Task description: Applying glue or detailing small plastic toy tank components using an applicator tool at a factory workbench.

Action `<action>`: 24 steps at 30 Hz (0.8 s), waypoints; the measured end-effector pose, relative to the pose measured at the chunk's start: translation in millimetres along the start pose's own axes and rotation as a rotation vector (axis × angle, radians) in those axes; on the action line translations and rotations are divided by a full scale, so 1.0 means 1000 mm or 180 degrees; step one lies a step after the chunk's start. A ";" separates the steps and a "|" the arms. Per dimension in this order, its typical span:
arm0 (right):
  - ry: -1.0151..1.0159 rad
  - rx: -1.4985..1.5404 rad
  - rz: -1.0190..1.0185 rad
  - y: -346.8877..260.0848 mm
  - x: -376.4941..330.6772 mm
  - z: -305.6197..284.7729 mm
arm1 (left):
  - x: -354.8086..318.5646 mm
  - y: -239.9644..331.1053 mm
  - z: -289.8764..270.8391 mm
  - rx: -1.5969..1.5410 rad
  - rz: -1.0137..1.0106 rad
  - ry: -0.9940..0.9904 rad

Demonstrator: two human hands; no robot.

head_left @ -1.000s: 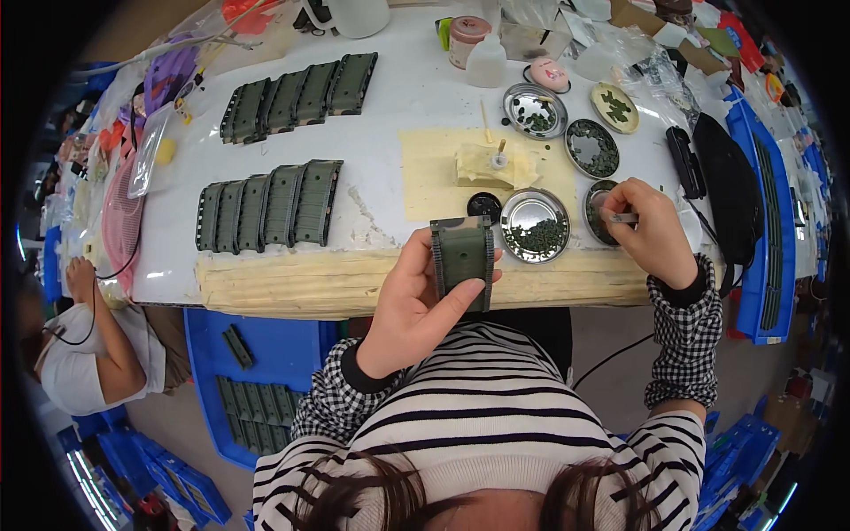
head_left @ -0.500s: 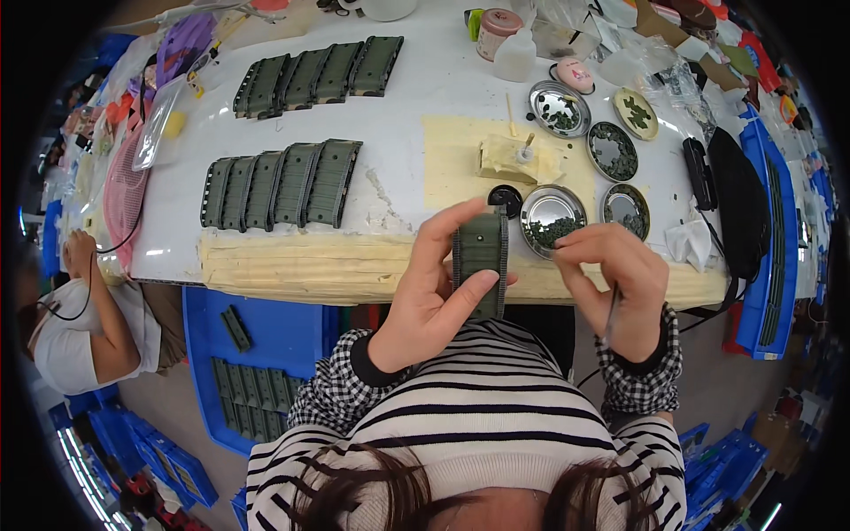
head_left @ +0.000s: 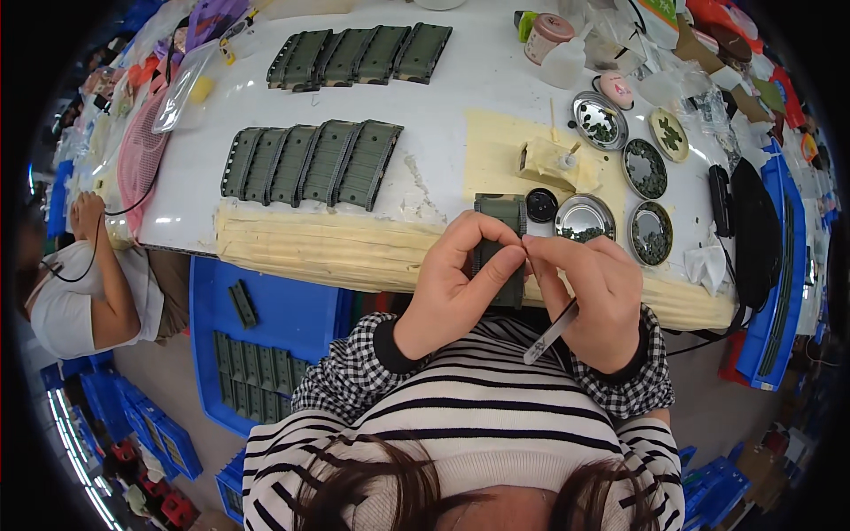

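My left hand (head_left: pixel 456 288) holds a dark green ribbed plastic panel (head_left: pixel 501 208) upright in front of my striped top, at the table's near edge. Its thumb and forefinger are bent over the panel's right side. Against that side, the fingertips of my right hand (head_left: pixel 595 296) are pinched together; whether a small piece sits between them is hidden. Tucked in the right hand, a pair of metal tweezers (head_left: pixel 551 334) points down toward my body. Just beyond the hands stand a steel dish (head_left: pixel 584 200) of small dark green bits and a round black pot (head_left: pixel 541 205).
More dishes of green bits (head_left: pixel 652 234) stand at the right, near a yellow-taped block (head_left: pixel 542 165). Two rows of similar green panels (head_left: pixel 310 164) lie at the left. A blue bin (head_left: pixel 266 292) with green parts is below the table; another person's arm (head_left: pixel 102 274) is far left.
My right hand has moved left from the steel dish to the panel, meeting my left hand. The tweezers now show more clearly. The view has shifted, so the table things sit farther right.
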State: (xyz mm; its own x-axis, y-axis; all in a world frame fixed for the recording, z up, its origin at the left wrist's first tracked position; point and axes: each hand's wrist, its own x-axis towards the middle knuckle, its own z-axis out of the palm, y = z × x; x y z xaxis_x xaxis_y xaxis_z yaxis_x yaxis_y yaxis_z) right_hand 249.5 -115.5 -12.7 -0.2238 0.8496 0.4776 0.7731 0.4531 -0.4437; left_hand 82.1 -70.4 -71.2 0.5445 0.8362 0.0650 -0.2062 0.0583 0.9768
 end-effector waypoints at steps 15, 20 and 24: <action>0.0262 0.0780 0.0421 0.003 0.000 0.003 | 0.001 0.007 -0.007 -0.1080 -0.0574 -0.0391; 0.0405 0.0526 0.0636 0.014 0.007 -0.012 | -0.005 0.016 0.006 -0.0709 -0.0262 -0.0024; 0.0352 0.0302 0.0244 0.025 0.009 -0.005 | -0.007 0.005 0.003 0.0114 0.0253 -0.0197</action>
State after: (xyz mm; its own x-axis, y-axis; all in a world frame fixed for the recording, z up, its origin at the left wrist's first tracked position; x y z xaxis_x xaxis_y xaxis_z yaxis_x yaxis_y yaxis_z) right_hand 269.3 -98.2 -16.1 -0.0955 0.8501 0.5179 0.7248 0.4160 -0.5492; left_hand 79.4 -77.6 -65.7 0.5771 0.8021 0.1539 -0.2221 -0.0272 0.9746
